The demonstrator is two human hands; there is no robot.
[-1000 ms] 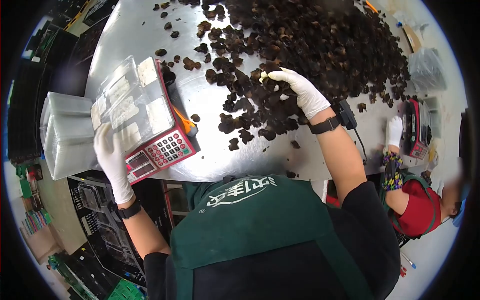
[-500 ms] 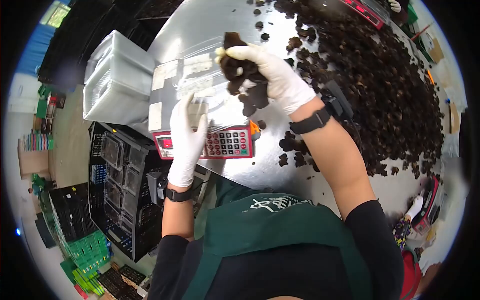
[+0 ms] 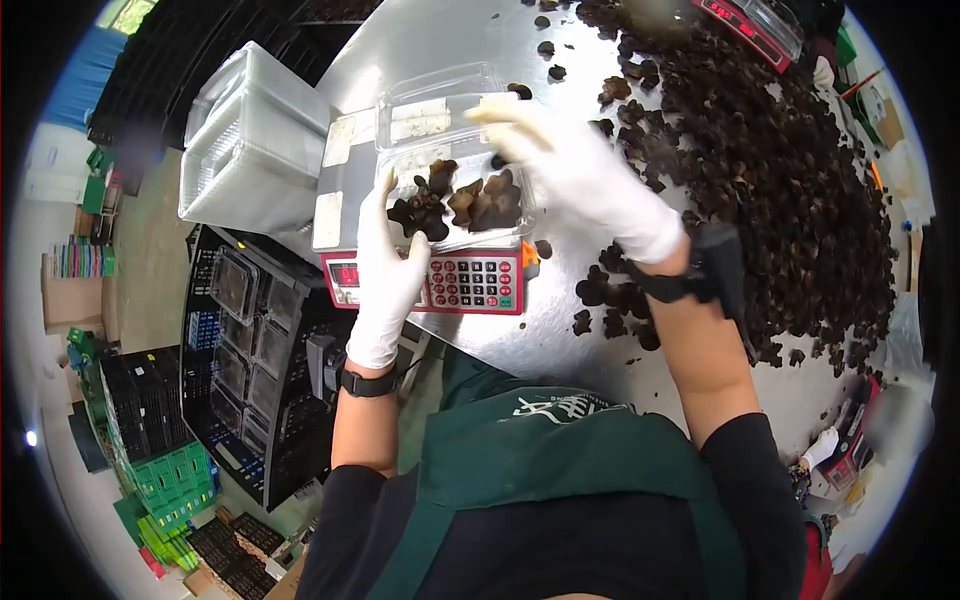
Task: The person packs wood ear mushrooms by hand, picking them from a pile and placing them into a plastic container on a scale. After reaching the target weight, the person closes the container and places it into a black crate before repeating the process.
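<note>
A clear plastic clamshell box (image 3: 470, 238) lies with its lid raised on the red-framed digital scale (image 3: 425, 285). Brown-black wood ear mushrooms (image 3: 487, 203) sit in two clumps inside it. My left hand (image 3: 390, 275), in a white glove, rests at the box's near left side, thumb and fingers apart. Over the box's right side hovers my gloved right hand (image 3: 575, 170), slightly blurred, fingers stretched out toward the lid. A small dark piece shows under its fingers. Both wrists wear black bands.
A big heap of wood ears (image 3: 770, 200) covers the right of the metal table (image 3: 480, 345). Stacked clear boxes (image 3: 245, 150) stand left of the scale. A black crate (image 3: 240, 350) holds more boxes. Another scale (image 3: 745, 30) sits at the back; a co-worker's gloved hand (image 3: 822, 447) appears lower right.
The wood ears that my right hand held above the box now lie inside it. That hand has opened out and moved right; my left hand stays at the box.
</note>
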